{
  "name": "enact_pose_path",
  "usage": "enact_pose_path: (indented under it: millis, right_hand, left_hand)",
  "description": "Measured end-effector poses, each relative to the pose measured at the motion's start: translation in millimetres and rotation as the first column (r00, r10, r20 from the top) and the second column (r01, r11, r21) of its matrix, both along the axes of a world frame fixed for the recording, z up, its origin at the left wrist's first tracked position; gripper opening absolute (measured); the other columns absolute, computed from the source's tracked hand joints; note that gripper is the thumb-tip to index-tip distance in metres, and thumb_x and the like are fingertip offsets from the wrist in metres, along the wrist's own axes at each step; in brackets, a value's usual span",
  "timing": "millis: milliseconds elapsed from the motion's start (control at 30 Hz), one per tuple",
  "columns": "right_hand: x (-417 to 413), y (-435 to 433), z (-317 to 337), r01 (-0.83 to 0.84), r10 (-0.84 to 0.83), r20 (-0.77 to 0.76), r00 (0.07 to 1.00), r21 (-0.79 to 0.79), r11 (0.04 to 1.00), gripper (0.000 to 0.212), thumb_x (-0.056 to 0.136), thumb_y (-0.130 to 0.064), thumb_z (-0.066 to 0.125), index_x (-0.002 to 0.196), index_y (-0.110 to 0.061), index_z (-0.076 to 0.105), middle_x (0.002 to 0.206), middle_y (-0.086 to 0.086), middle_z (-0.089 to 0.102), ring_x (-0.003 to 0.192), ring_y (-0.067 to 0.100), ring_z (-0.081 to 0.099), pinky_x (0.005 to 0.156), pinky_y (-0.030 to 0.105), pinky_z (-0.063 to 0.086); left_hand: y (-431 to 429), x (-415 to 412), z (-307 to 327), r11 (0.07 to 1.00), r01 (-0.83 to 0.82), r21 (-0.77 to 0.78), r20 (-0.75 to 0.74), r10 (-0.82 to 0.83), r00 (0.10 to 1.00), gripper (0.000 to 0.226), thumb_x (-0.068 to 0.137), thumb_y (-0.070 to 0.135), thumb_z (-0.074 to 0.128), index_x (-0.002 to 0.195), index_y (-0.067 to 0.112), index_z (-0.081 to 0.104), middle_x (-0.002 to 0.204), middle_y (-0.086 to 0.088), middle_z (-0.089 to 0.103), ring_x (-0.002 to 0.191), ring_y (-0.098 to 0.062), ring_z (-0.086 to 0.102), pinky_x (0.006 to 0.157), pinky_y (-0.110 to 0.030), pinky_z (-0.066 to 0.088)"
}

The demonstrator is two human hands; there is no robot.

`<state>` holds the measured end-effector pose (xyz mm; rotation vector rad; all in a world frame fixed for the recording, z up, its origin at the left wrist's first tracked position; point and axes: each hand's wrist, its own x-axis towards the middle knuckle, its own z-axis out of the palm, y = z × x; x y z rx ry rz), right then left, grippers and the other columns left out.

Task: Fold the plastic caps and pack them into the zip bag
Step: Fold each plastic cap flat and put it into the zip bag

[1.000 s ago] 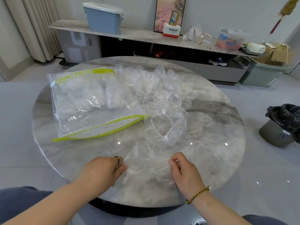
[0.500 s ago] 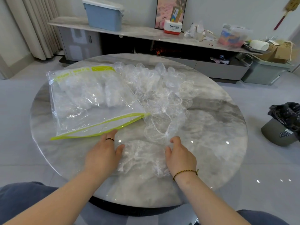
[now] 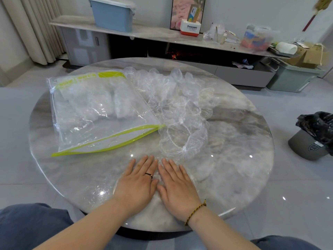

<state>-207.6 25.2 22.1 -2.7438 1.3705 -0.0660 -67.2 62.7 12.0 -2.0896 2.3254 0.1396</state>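
A round marble table [image 3: 234,141] is filling the middle of the frame, with a beige curtain [image 3: 36,27] hanging at the upper left. Across the top a console [image 3: 153,34] is carrying a blue lidded bin [image 3: 112,14] at the left, a Panasonic box [image 3: 191,29] standing before a framed picture [image 3: 180,11] at centre, and a clear tub [image 3: 257,37] further right. At the right edge a grey waste bin [image 3: 306,148] lined with a black bag [image 3: 319,127] is sitting on the floor.

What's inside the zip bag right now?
Folded clear plastic caps sit bunched in the far half of the zip bag; the part near its green zip edge looks empty. They overlap and are see-through, so their number cannot be told.
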Motion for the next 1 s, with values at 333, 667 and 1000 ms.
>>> enact_pose_path:
  millis: [333, 667, 1000]
  right_hand:
    - [-6, -8, 7, -0.043, 0.042, 0.011, 0.999, 0.075, 0.996, 0.075, 0.091, -0.051, 0.000, 0.127, -0.015, 0.056, 0.138, 0.000, 0.049, 0.127, 0.011, 0.046, 0.112, 0.022, 0.012]
    - [-34, -11, 42, -0.133, 0.128, 0.045, 0.991, 0.147, 0.980, 0.026, 0.091, -0.028, 0.041, 0.102, -0.019, 0.063, 0.099, -0.007, 0.063, 0.095, 0.010, 0.046, 0.081, 0.018, 0.026]
    - [8, 42, 8, -0.478, 0.567, 0.264, 0.780, -0.333, 0.813, 0.039, 0.064, -0.038, 0.059, 0.097, -0.018, 0.055, 0.098, -0.001, 0.067, 0.102, 0.015, 0.048, 0.094, 0.026, 0.036]
  left_hand:
    - [-6, 3, 4, 0.997, -0.031, -0.068, -0.104, 0.024, 0.994, 0.055, 0.091, 0.038, 0.024, 0.097, 0.016, 0.074, 0.105, 0.001, 0.070, 0.094, -0.014, 0.068, 0.096, -0.028, 0.030]
    - [-16, 28, 23, 0.967, -0.249, -0.044, -0.274, 0.228, 0.934, 0.018, 0.093, 0.023, 0.042, 0.091, 0.021, 0.060, 0.104, 0.007, 0.056, 0.101, -0.014, 0.055, 0.081, -0.026, 0.045]
    - [-1, 50, 29, 0.908, -0.409, 0.094, -0.202, 0.419, 0.885, 0.029, 0.087, 0.024, 0.052, 0.062, 0.027, 0.038, 0.068, 0.010, 0.047, 0.081, -0.016, 0.056, 0.061, -0.021, 0.037]
